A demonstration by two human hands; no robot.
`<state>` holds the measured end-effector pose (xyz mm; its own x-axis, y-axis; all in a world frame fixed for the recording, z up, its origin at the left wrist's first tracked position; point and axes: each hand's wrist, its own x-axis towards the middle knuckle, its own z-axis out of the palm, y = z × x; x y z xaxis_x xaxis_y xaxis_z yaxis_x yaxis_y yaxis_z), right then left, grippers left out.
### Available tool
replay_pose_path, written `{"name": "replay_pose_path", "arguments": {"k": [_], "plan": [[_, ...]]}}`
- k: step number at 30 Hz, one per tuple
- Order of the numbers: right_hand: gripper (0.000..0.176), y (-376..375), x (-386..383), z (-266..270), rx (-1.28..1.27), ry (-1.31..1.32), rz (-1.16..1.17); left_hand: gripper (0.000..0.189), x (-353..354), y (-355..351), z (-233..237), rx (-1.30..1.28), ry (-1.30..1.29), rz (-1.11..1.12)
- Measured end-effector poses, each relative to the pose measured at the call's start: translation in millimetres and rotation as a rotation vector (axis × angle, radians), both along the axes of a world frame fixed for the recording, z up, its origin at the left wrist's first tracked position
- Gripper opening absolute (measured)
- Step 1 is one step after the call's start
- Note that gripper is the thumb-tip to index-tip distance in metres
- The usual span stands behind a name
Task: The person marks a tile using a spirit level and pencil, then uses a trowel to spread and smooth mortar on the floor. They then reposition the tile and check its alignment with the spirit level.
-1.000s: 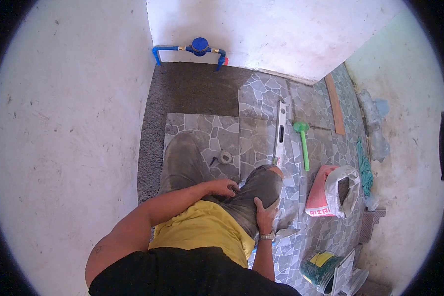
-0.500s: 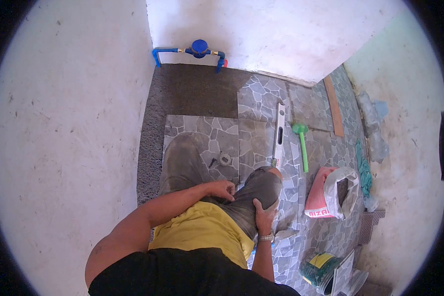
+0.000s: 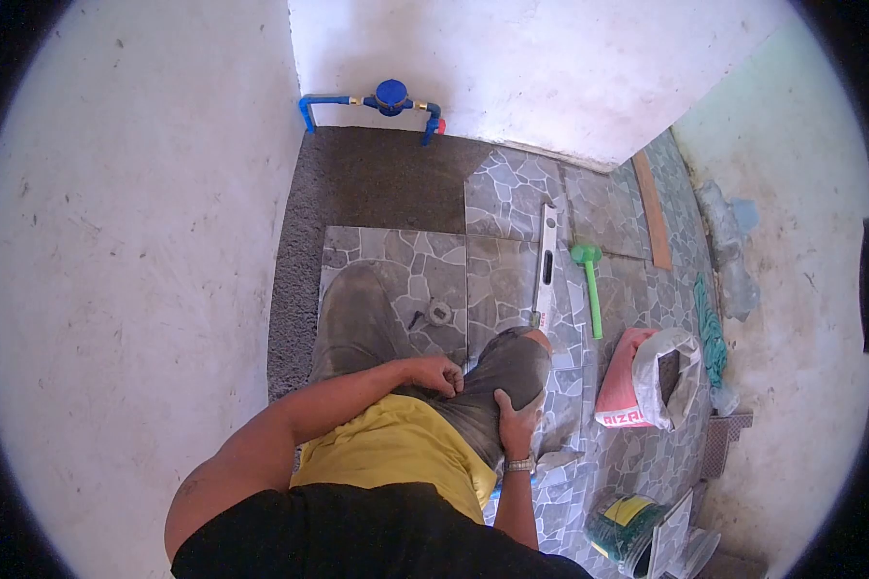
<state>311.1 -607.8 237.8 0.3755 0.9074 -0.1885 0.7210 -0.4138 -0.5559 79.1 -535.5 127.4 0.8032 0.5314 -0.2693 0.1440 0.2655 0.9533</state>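
My left hand (image 3: 436,374) is closed, fingers curled in front of my lap against the dark trousers (image 3: 357,323); whatever it may hold is hidden. On my thigh near the knee rests my right hand (image 3: 518,422), thumb spread from the fingers, with a watch (image 3: 519,465) on the wrist. Between my knees, a small round grey object (image 3: 439,313) lies on a stone-patterned tile (image 3: 425,253). A spirit level (image 3: 547,261) lies beyond my right knee, and a green mallet (image 3: 589,280) is to its right.
Blue pipes with a meter (image 3: 391,95) stand at the back wall above dark mortar (image 3: 386,179). On the right are an open sack (image 3: 637,386), a wooden strip (image 3: 653,212), green cord (image 3: 711,333) and a bucket (image 3: 623,529). Walls rise left and right.
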Motion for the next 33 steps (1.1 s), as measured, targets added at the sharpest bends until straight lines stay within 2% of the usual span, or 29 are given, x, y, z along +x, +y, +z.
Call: {"name": "replay_pose_path", "arguments": {"k": [4,7,10,13,16,19,22,28,33], "plan": [[0.113,0.8,0.2,1.4,-0.015,0.000,0.002,0.033,3.1,2.2,-12.7,0.050,-0.010,-0.032],[0.108,2.4,-5.4,10.8,-0.041,0.035,-0.027,0.036,8.8,-2.0,-17.7,0.078,-0.073,0.230],[0.106,2.0,-5.9,11.3,-0.047,0.061,-0.042,0.042,7.1,1.8,-11.6,-0.014,-0.039,0.514],[0.105,2.1,-7.6,13.9,-0.052,0.065,-0.051,0.043,5.7,0.9,-5.6,-0.188,-0.044,0.627],[0.109,1.6,-6.2,8.7,-0.034,0.024,-0.034,0.044,4.6,7.2,-20.8,-0.185,-0.086,0.292],[0.111,0.7,-4.0,5.8,-0.012,0.005,-0.015,0.043,4.6,1.0,-14.1,0.129,0.024,0.114],[0.111,0.2,-3.2,5.8,-0.002,0.005,-0.013,0.044,7.4,1.1,-19.3,-0.108,-0.066,0.149],[0.111,-1.0,-1.8,1.4,0.019,0.010,-0.015,0.046,4.6,0.9,-12.6,-0.098,-0.053,0.150],[0.111,-0.7,-1.7,-0.2,0.032,0.002,-0.011,0.050,0.2,0.4,3.9,0.013,-0.029,0.110]]}}
